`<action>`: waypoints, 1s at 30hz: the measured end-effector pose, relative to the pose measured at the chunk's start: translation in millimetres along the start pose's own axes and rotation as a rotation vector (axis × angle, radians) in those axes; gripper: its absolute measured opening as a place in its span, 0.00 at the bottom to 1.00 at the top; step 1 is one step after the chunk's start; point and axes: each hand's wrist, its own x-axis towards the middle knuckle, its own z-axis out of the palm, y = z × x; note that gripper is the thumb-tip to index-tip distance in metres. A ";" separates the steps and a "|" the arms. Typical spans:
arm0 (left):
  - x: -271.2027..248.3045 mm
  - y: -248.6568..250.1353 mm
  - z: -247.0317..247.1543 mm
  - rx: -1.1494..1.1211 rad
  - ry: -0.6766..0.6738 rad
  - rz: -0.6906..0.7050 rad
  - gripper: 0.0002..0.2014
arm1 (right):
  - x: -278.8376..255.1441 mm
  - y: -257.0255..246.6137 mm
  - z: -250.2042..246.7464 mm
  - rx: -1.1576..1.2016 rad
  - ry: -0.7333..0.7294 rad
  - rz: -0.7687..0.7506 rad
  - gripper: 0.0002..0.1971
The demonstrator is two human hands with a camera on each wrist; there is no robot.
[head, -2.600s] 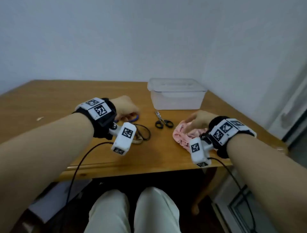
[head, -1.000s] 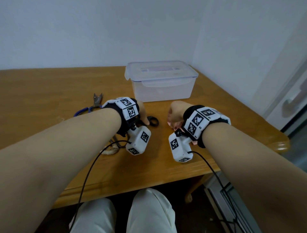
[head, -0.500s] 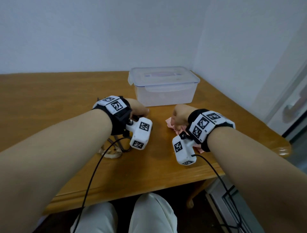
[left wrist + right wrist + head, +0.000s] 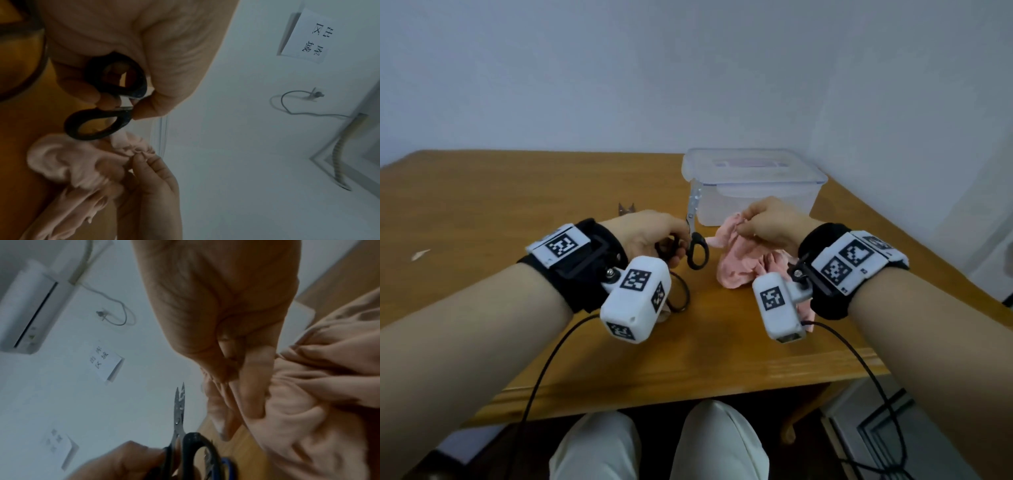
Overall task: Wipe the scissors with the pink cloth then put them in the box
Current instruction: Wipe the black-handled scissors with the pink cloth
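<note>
My left hand [image 4: 671, 240] grips the black-handled scissors [image 4: 695, 236] by their loops, blades closed and pointing up above the table. The left wrist view shows those scissors [image 4: 107, 100] pinched between thumb and fingers of the left hand [image 4: 131, 104]. My right hand [image 4: 750, 222] pinches a bunch of the pink cloth [image 4: 743, 263], lifting its top while the rest drapes onto the table. In the right wrist view, the right hand [image 4: 232, 369] holds the cloth [image 4: 308, 402] just right of the scissors [image 4: 179, 415]. Behind both hands stands the clear plastic box [image 4: 753, 181] with its lid on.
More scissors lie on the wooden table [image 4: 517, 192]: grey blade tips [image 4: 626, 209] show behind my left wrist and a dark handle loop [image 4: 681, 294] under it. A small pale scrap [image 4: 420, 254] lies far left. The wall corner is close behind the box.
My left hand has lifted the black scissors off the table and turned their blades upright. My right hand has raised the pink cloth beside them. The head view has tilted up a little.
</note>
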 end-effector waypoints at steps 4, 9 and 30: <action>-5.9 -7.1 -6.4 -0.115 0.018 0.036 0.09 | -3.7 -13.4 22.8 0.264 -0.186 0.043 0.05; -12.7 -13.4 -10.6 -0.261 0.048 0.094 0.08 | 0.1 -22.7 48.2 0.255 -0.208 -0.015 0.11; -17.9 -38.4 -35.5 -0.103 0.160 0.244 0.06 | 3.5 -23.8 60.1 -0.084 -0.181 -0.245 0.13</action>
